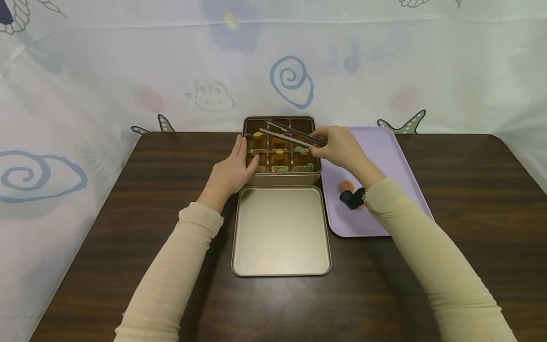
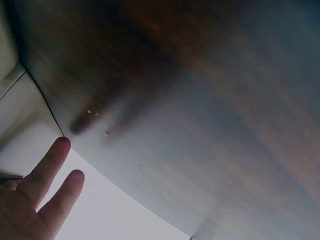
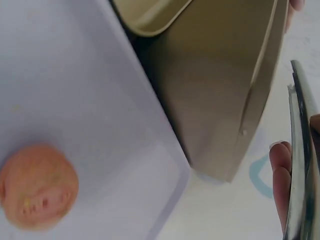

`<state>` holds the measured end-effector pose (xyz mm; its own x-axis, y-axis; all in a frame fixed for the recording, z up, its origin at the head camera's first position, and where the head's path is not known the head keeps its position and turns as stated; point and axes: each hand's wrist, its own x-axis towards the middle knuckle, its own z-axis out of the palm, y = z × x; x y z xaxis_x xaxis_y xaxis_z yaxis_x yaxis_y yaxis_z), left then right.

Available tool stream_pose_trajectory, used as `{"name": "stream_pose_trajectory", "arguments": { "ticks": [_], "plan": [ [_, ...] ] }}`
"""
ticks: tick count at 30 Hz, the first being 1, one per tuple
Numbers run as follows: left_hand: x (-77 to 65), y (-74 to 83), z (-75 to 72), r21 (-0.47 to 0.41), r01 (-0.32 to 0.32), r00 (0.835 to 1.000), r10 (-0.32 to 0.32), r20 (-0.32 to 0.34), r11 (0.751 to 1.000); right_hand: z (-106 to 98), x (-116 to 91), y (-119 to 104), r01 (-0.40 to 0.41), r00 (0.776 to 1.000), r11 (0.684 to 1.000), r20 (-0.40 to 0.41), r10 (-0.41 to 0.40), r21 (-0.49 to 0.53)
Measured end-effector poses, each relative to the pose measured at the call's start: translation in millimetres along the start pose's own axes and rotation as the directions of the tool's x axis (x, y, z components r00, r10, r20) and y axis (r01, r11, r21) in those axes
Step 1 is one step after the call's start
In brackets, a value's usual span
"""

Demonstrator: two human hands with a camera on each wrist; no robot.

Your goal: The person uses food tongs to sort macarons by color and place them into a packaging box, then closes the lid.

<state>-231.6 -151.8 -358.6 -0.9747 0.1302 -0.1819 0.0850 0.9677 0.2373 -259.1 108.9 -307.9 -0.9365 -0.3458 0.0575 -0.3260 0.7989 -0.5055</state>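
Note:
My right hand [image 1: 337,147] grips a pair of metal tongs [image 1: 295,135]. Their toothed tips hang slightly apart over the square gold tin [image 1: 284,179], and nothing shows between them. Inside the tin, a brown divided insert [image 1: 268,153] has small compartments, some with yellow or green pieces, such as a green piece [image 1: 309,167] at the near right corner. At the tin's left side rests my left hand [image 1: 231,173], fingers extended along the wall and thumb over the near rim. A round orange mooncake-like piece [image 3: 40,186] with a stamped pattern lies on the lilac tray [image 3: 100,100].
A flat gold lid [image 1: 282,230] lies directly in front of the tin. The lilac tray stands close against the tin's right side, partly covered by my right forearm. Behind the dark wooden table [image 1: 179,156] hangs a printed white cloth [image 1: 239,71].

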Motion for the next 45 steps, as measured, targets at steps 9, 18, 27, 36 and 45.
{"name": "stream_pose_trajectory", "arguments": {
  "ticks": [9,18,27,36,45],
  "plan": [
    [0.3,0.6,-0.8,0.002,-0.005,1.0,0.005,-0.01,1.0,-14,-20,7,0.077,0.988,0.99,-0.121,-0.091,-0.118],
    [0.3,-0.5,0.2,0.004,-0.005,1.0,0.005,-0.007,1.0,-27,-47,31,0.139,0.977,0.983,-0.145,-0.155,-0.116],
    [-0.2,-0.6,1.6,-0.005,-0.008,1.0,0.008,-0.005,1.0,-54,-81,57,0.026,0.997,0.997,-0.068,-0.031,-0.072],
    [-0.9,-0.8,2.1,-0.003,-0.003,1.0,0.003,-0.005,1.0,-68,-107,90,-0.112,0.992,0.992,0.045,0.114,-0.053],
    [-0.4,-0.4,1.7,-0.012,-0.003,1.0,0.003,-0.012,1.0,-68,-129,112,-0.097,0.989,0.992,0.103,0.105,-0.078]
  ]
}}
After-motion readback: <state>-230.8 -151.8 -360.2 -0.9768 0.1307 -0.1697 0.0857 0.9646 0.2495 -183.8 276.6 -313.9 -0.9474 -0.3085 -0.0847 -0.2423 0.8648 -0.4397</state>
